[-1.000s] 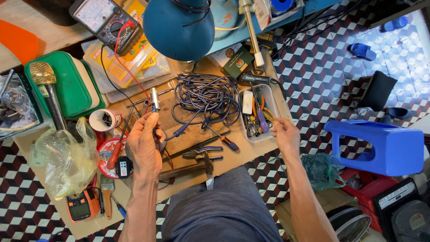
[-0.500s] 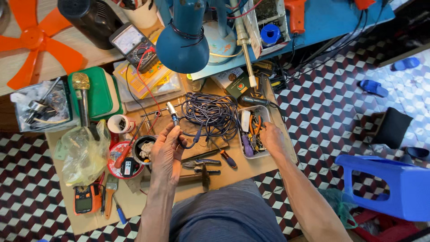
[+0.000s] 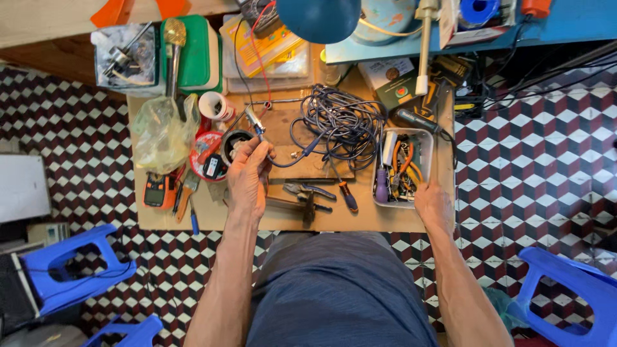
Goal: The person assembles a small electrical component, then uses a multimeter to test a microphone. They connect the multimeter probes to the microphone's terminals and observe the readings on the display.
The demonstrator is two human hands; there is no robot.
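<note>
While the left hand [image 3: 247, 177] pinched a small metal cable plug [image 3: 254, 121] just left of the tangled blue-grey cable coil [image 3: 340, 119], the right hand [image 3: 432, 204] rested, fingers curled, on the white plastic tool tray [image 3: 429, 138] right of that coil.

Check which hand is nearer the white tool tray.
Right. The right hand rests at the white tool tray's near corner; the left hand holds a small connector well to its left.
</note>
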